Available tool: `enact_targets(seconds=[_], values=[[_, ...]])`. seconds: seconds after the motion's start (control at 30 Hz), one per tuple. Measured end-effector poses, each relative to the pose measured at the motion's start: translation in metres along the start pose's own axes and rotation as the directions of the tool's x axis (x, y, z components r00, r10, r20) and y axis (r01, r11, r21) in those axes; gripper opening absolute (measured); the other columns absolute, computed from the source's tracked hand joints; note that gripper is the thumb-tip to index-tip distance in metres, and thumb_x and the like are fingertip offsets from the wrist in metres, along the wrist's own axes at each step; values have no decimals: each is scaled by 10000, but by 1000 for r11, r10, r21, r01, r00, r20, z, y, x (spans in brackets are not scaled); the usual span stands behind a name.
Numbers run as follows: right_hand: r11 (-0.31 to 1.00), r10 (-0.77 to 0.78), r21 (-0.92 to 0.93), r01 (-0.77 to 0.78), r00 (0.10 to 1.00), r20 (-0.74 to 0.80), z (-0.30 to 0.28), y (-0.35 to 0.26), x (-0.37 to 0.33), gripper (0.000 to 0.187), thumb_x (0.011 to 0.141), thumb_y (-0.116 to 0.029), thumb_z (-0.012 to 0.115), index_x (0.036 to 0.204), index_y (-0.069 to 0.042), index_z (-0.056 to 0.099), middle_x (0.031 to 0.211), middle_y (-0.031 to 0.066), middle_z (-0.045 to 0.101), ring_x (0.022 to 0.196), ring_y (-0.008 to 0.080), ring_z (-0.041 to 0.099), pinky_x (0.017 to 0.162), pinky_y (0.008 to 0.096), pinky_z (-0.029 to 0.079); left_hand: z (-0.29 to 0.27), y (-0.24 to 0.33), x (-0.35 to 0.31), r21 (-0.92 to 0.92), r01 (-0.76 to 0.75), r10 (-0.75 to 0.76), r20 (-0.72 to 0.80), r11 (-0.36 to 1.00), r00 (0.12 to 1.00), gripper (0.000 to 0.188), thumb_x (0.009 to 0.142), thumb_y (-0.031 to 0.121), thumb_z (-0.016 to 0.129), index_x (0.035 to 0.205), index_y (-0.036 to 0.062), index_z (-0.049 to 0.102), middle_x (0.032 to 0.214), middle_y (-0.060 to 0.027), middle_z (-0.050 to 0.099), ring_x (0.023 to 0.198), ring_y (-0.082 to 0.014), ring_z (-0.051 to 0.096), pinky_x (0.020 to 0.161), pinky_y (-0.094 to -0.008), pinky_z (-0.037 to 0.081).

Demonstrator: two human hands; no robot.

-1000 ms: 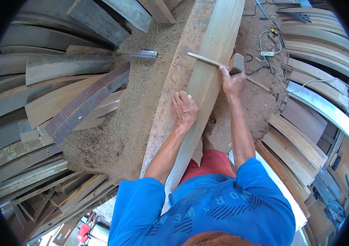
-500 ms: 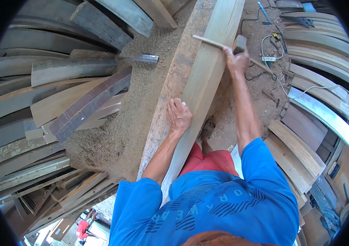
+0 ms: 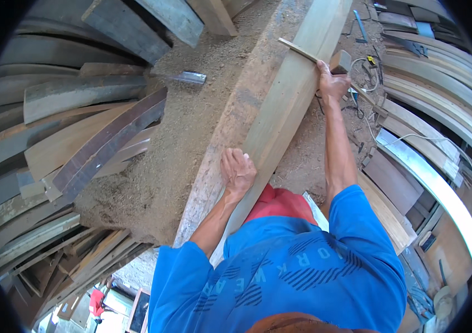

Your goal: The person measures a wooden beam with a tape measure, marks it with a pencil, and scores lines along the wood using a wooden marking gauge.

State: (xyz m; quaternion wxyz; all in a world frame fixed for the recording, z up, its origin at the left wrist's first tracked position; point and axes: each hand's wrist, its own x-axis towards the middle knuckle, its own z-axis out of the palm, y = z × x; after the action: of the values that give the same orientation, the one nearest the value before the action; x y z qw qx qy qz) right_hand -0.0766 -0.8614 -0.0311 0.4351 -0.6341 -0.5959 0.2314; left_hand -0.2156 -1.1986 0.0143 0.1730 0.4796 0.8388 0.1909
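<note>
A long pale wooden plank [image 3: 284,102] runs away from me, lying on a worn, thick bench beam [image 3: 214,145]. My right hand [image 3: 333,84] is closed around a wooden marking gauge, a thin stick through a block [image 3: 340,62]. The stick's left end lies across the far part of the plank, and its other end reaches out past my hand on the right. Nearer to me, my left hand [image 3: 237,171] rests with curled fingers on the plank's left edge, gripping it; its fingertips are partly hidden.
Stacked boards [image 3: 86,97] crowd the left, above sawdust-covered ground [image 3: 152,177]. A short metal channel piece [image 3: 190,77] lies there. On the right are a blue tool [image 3: 360,26], a white cable [image 3: 377,83] and more stacked timber [image 3: 441,83]. Another person in red [image 3: 96,302] is far off, lower left.
The view has shifted slightly. My right hand and the marking gauge have moved a little farther along the plank, toward its far end. My left hand stays on the plank's left edge.
</note>
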Motion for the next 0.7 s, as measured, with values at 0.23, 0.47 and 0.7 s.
enact_targets(seconds=[0.23, 0.47, 0.7], values=[[997, 70, -30, -69, 997, 30, -18, 1, 17, 476, 713, -393, 880, 873, 16, 695, 740, 121, 705, 633, 247, 659, 601, 395, 512, 21, 33, 89, -68, -136, 131, -62, 988, 989, 196, 866, 156, 579, 978, 16, 498, 965, -212, 508, 914, -390, 520, 777, -525, 419], [992, 128, -5, -129, 980, 152, -18, -31, -35, 472, 756, -274, 851, 1053, 33, 651, 810, 150, 702, 744, 262, 682, 702, 397, 536, 48, 86, 173, -50, 38, -41, -59, 998, 997, 190, 868, 152, 580, 956, 27, 468, 963, -210, 506, 918, -390, 528, 777, -519, 428], [986, 66, -154, -67, 998, -13, 9, -7, 75, 388, 743, -296, 867, 913, -11, 664, 709, 99, 674, 588, 235, 612, 548, 391, 469, 51, 108, 179, 49, 25, -24, -26, 998, 999, 201, 863, 139, 576, 941, 19, 436, 951, -206, 491, 918, -399, 530, 744, -511, 438]])
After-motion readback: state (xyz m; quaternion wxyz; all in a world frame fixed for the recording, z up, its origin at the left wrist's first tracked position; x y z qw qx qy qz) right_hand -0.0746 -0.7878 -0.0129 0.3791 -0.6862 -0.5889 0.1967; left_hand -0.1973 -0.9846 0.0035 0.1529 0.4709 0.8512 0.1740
